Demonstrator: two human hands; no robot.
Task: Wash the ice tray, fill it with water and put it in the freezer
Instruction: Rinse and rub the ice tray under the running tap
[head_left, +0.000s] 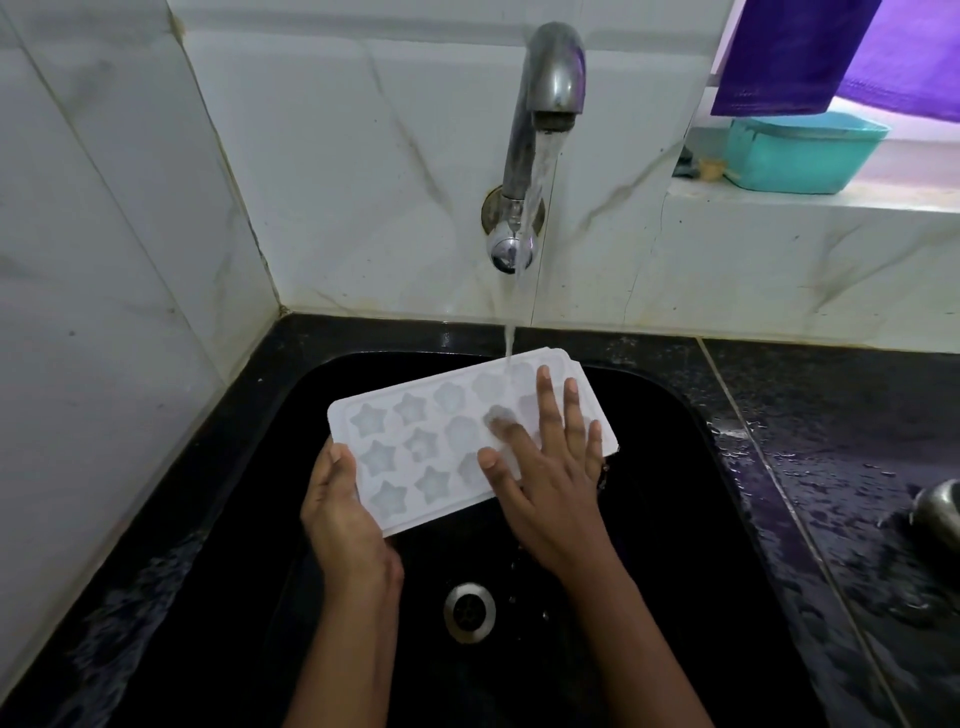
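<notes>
White marble-patterned wall tiles (363, 130) meet in a corner above a wet black stone countertop (831, 415) with a recessed black sink basin (675, 519). At upper right, a white window ledge (805, 202) carries a teal plastic tub (800, 156). A purple cloth (779, 57) hangs above it against daylight.

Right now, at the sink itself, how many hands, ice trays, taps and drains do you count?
Hands: 2, the left hand and the right hand
Ice tray: 1
Tap: 1
Drain: 1
Total: 5
</notes>
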